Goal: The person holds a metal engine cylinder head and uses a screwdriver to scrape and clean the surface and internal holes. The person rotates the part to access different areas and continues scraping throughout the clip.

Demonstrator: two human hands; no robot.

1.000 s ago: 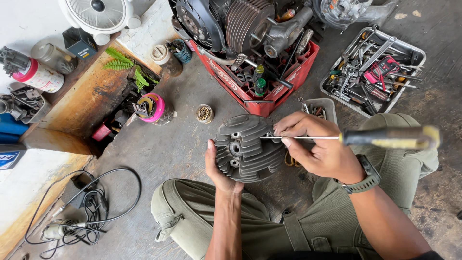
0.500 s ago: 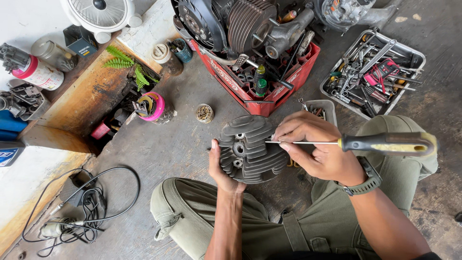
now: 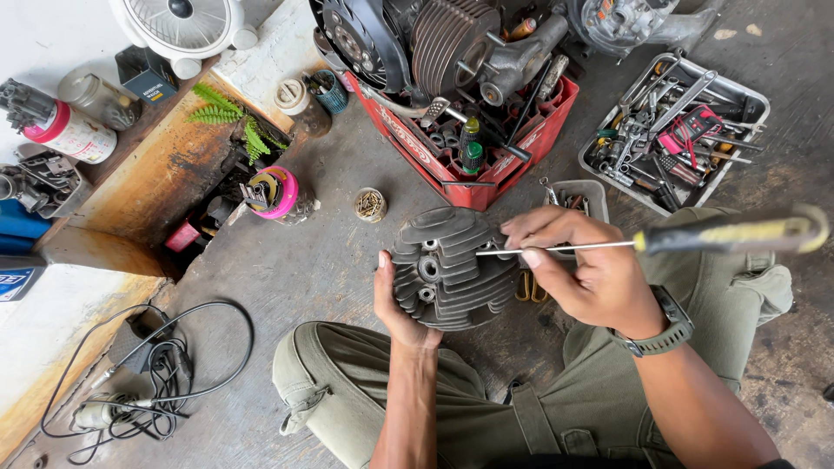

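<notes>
Seated on floor (image 3: 295,269), knees in olive trousers nearest. Left hand (image 3: 401,304) cupping finned cylinder head (image 3: 447,267) from below, fingers wrapped behind it, thumb on its left edge; head held off floor between knees. Right hand (image 3: 580,269) with wristwatch, fingers closed on screwdriver (image 3: 695,240) shaft, tip touching head's right side, yellow-black handle sticking out right. Just beyond: small grey tray (image 3: 580,195) and tin of screws (image 3: 370,204) on floor. Further: red crate (image 3: 486,161) carrying engine (image 3: 434,39). Far right: tool tray (image 3: 673,130). Left: pink tape roll (image 3: 276,193), cable (image 3: 165,373), fan (image 3: 187,26) at top edge.
</notes>
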